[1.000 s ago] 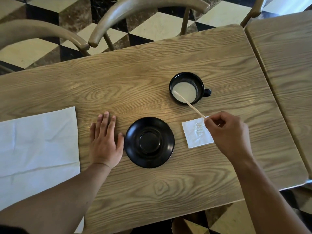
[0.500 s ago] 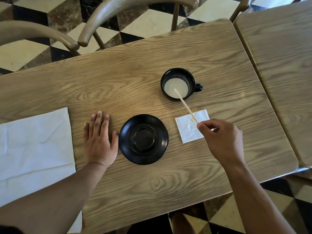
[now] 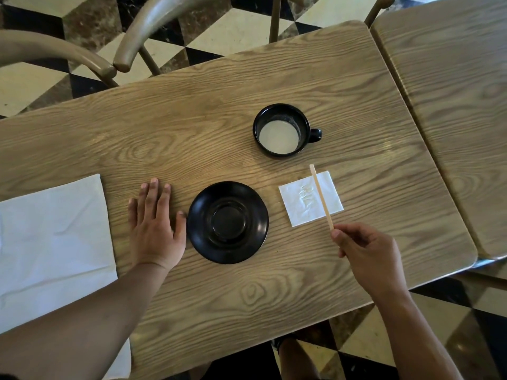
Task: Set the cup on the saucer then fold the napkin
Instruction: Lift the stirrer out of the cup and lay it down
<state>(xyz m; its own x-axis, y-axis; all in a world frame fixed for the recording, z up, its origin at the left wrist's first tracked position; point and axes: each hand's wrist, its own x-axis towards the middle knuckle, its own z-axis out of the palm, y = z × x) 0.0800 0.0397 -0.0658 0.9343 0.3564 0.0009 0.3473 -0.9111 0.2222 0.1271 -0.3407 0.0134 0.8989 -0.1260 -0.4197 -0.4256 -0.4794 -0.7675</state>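
Observation:
A black cup [image 3: 282, 130] with a pale milky drink stands on the wooden table [image 3: 219, 105], handle to the right. Nearer me lies an empty black saucer [image 3: 227, 222]. My left hand [image 3: 155, 223] rests flat on the table, its thumb touching the saucer's left rim. My right hand [image 3: 365, 250] pinches the near end of a wooden stir stick [image 3: 321, 196], which slants over a small folded white napkin [image 3: 304, 204] right of the saucer. A large unfolded white napkin [image 3: 52, 237] lies at the left edge.
A second wooden table [image 3: 452, 91] adjoins on the right with a narrow gap. Two curved wooden chair backs [image 3: 153, 26] stand beyond the far edge over a checkered floor. A foot [image 3: 288, 349] shows below the near table edge.
My right hand drew the stir stick out of the cup and back toward me; the stick now lies over the small napkin. The left hand has stayed flat beside the saucer.

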